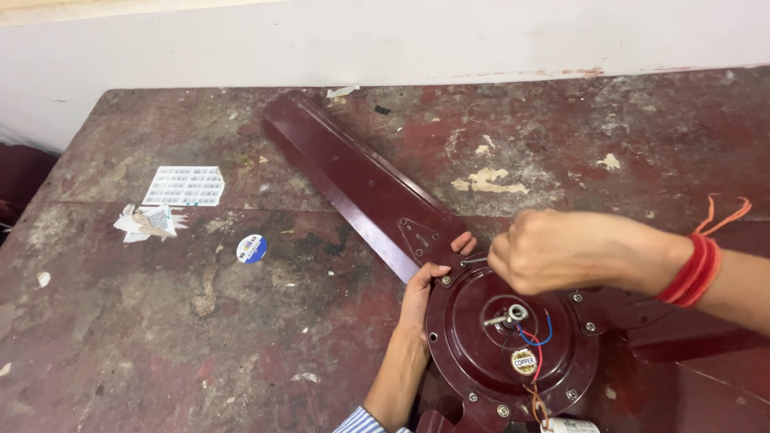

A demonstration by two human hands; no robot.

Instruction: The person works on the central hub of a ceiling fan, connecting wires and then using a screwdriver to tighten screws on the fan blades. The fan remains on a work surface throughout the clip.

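The right hand [553,250] is pinching a small metal tool [473,261], its shaft pointing left toward the blade [361,188]. The left hand [421,297], just below-left, is gripping the motor housing [505,337] rim.

Your left hand [423,290] grips the rim of a maroon ceiling fan motor [512,337] that lies on a worn, reddish table [200,321], your fingers curled over the edge where 1 long blade [357,183] joins it. Your right hand [553,250] is closed in a fist just above the motor, pinching a thin metal tool [473,260] whose tip points at the blade mount. Red threads [696,269] circle that wrist. A short shaft [505,315] sticks out of the hub, with red and blue wires [536,341] beside it and a round sticker [524,362] below. On the table to the left lie a round blue-and-white sticker [252,248], a white printed label [185,186] and torn paper scraps [146,222].
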